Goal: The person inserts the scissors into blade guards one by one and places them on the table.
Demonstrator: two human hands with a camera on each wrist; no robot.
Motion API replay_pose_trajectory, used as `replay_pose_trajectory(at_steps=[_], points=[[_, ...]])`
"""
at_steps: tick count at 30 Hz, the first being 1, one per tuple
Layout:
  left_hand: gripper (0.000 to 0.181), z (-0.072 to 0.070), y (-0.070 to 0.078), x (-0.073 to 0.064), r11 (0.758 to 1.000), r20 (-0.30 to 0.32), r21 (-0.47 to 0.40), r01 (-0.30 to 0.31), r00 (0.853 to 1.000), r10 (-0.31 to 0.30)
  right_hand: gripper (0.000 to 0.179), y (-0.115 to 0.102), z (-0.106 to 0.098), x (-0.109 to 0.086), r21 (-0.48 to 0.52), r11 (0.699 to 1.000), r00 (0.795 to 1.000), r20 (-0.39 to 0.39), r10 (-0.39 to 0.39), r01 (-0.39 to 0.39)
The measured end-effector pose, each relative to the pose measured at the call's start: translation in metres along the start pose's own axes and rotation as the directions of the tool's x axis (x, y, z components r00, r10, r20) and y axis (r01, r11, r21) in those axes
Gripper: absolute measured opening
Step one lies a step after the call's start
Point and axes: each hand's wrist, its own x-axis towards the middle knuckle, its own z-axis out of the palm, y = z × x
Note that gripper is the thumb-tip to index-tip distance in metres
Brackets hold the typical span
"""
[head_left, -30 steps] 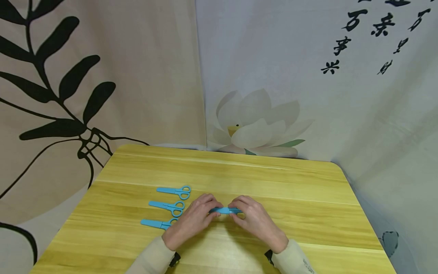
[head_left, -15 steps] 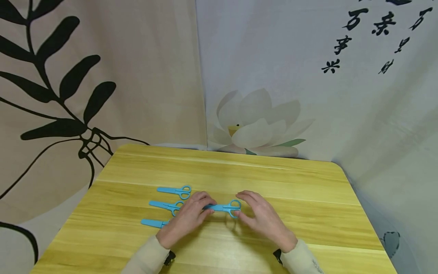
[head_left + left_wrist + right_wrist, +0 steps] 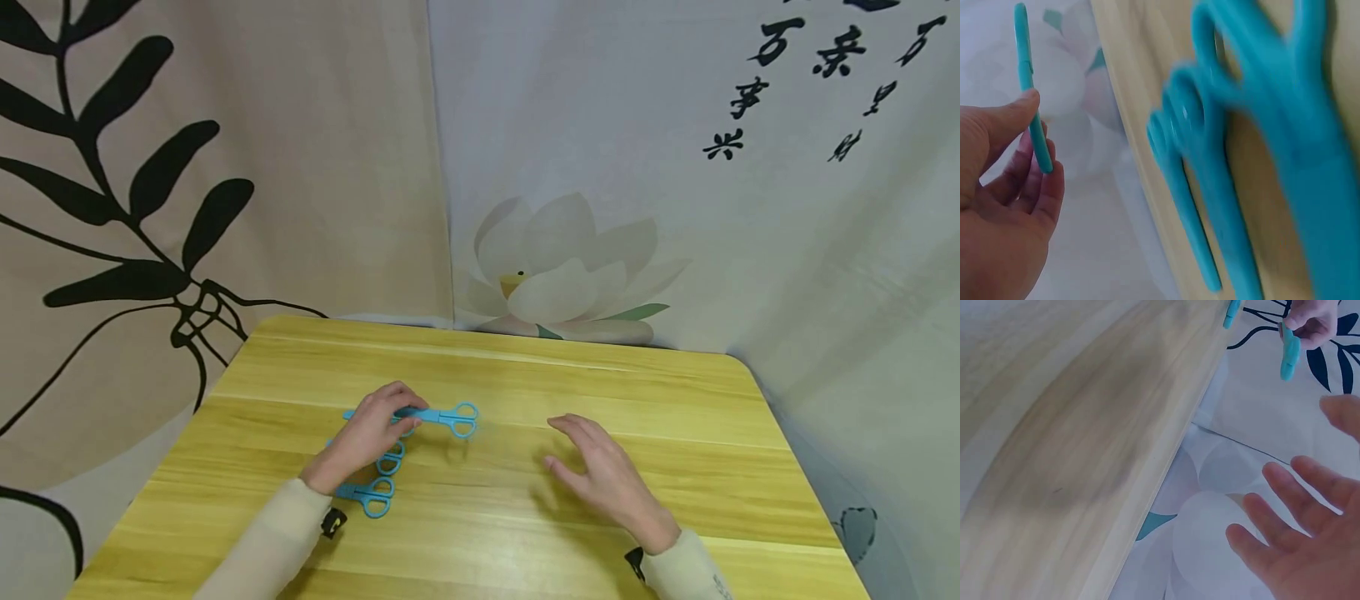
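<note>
My left hand (image 3: 371,429) pinches a pair of light-blue scissors (image 3: 437,416) by the blade end, with the finger loops pointing right. In the left wrist view the scissors (image 3: 1038,137) appear edge-on between thumb and fingers, raised above the tabletop. Three matching pairs lie in a column under and beside this hand. The front pair (image 3: 352,492) shows its loops, while the hand and forearm partly cover all three. My right hand (image 3: 603,479) hovers over the right half of the table, fingers spread and slightly bent, holding nothing.
The wooden table (image 3: 600,375) has its far edge close to a hanging cloth backdrop (image 3: 360,167) printed with leaves, a lotus and characters. A black wrist strap (image 3: 333,522) shows at the left cuff.
The right hand has let go of the scissors' loops and drawn back to the right. The left hand has carried the scissors left and farther back, over the column of scissors.
</note>
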Motion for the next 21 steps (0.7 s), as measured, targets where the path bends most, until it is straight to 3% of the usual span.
replay_pose_trajectory(at_steps=[8,21], points=[[0.018,-0.020,-0.034,0.009,0.999,0.023,-0.006,0.041,0.999,-0.041,0.048,0.003,0.001,0.000,-0.023,1.000,1.000,0.001,-0.014,0.014],[0.015,-0.026,-0.082,0.028,0.992,0.083,-0.027,0.123,0.989,-0.120,0.048,0.004,0.003,0.000,-0.058,0.998,0.999,-0.012,-0.038,0.037]])
